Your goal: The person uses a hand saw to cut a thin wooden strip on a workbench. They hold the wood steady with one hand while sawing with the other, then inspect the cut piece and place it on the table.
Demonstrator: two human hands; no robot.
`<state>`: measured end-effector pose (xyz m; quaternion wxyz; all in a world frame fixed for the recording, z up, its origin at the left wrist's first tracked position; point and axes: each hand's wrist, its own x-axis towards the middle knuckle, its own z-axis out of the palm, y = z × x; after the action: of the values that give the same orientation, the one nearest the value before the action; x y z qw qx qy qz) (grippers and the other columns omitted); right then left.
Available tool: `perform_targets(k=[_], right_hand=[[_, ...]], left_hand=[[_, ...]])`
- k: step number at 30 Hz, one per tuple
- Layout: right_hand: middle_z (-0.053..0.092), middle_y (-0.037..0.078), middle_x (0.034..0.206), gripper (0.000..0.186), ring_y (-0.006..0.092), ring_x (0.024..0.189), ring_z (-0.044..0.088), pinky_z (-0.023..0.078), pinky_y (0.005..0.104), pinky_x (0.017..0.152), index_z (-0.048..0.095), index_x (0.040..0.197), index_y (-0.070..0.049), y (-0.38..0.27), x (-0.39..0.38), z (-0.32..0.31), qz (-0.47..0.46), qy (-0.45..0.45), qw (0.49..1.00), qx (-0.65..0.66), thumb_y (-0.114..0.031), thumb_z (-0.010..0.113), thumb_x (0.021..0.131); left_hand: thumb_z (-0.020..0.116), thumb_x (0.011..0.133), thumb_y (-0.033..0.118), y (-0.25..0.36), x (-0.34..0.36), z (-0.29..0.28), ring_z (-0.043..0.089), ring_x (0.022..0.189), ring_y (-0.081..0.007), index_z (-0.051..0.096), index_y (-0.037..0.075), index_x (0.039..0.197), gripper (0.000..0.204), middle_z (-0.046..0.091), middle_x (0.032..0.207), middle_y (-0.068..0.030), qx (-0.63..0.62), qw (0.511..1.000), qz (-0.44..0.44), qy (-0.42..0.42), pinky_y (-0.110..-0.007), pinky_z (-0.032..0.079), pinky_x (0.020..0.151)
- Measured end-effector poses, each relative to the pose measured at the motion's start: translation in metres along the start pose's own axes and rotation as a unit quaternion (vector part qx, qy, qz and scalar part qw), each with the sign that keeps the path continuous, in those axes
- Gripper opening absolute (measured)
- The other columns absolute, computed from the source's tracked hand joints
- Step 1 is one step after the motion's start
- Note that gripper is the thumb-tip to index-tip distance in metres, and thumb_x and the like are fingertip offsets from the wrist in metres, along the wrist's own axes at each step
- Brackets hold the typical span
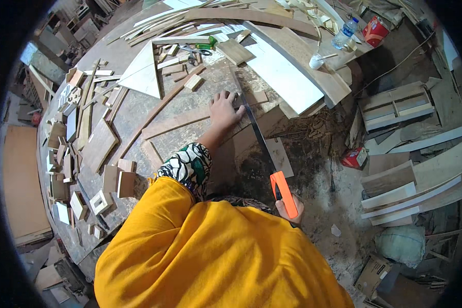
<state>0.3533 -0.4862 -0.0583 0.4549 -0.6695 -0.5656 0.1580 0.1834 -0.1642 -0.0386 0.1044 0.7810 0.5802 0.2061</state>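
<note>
My right hand (pixel 295 207) is wrapped round the orange handle of a handsaw (pixel 259 134). The long dark blade slants away from me, up over the table's edge. Beside the blade, my left hand (pixel 225 109) presses down on a flat wooden strip (pixel 182 121), fingers bent over it and thumb toward the saw. A short end of the strip shows past the blade on the right. Where the teeth meet the wood is too small to make out.
Wood offcuts and small blocks (pixel 126 184) cover the worktable's left side. Scissors (pixel 197 50), a white board (pixel 287 72), a plastic bottle (pixel 345 33) and a red can (pixel 376 32) lie farther back. Stacked boards (pixel 418 192) and a red box (pixel 354 158) are on the floor at right.
</note>
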Motion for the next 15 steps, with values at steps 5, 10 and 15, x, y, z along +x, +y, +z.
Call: perform_targets(k=[5, 10, 15], right_hand=[[0.050, 0.004, 0.059, 0.038, 0.0225, 0.048, 0.050, 0.042, 0.0342, 0.046, 0.059, 0.083, -0.006, -0.007, -0.005, 0.002, 0.013, 0.004, 0.999, -0.037, -0.043, 0.071, 0.079], [0.048, 0.003, 0.059, 0.038, 0.0169, 0.047, 0.043, 0.038, 0.0309, 0.044, 0.061, 0.090, -0.003, -0.025, 0.002, -0.002, 0.068, -0.042, 0.997, 0.012, -0.037, 0.073, 0.079], [0.044, 0.005, 0.055, 0.031, 0.0172, 0.046, 0.040, 0.037, 0.0316, 0.044, 0.056, 0.080, -0.003, -0.021, 0.011, 0.017, -0.007, 0.013, 0.999, 0.049, -0.028, 0.074, 0.079]], left_hand=[[0.064, 0.077, 0.037, 0.004, -0.001, -0.006, 0.043, 0.118, -0.0321, 0.057, 0.010, 0.119, 0.051, 0.052, 0.120, -0.0151, -0.018, 1.000, -0.011, -0.015, -0.045, 0.032, 0.099], [0.065, 0.076, 0.038, -0.001, 0.000, -0.001, 0.042, 0.118, -0.0330, 0.057, 0.009, 0.119, 0.053, 0.051, 0.122, -0.0152, -0.011, 1.000, -0.004, -0.012, -0.046, 0.032, 0.100], [0.064, 0.077, 0.036, -0.003, 0.002, 0.005, 0.044, 0.117, -0.0328, 0.057, 0.009, 0.118, 0.050, 0.051, 0.120, -0.0153, -0.005, 1.000, -0.002, 0.007, -0.048, 0.032, 0.099]])
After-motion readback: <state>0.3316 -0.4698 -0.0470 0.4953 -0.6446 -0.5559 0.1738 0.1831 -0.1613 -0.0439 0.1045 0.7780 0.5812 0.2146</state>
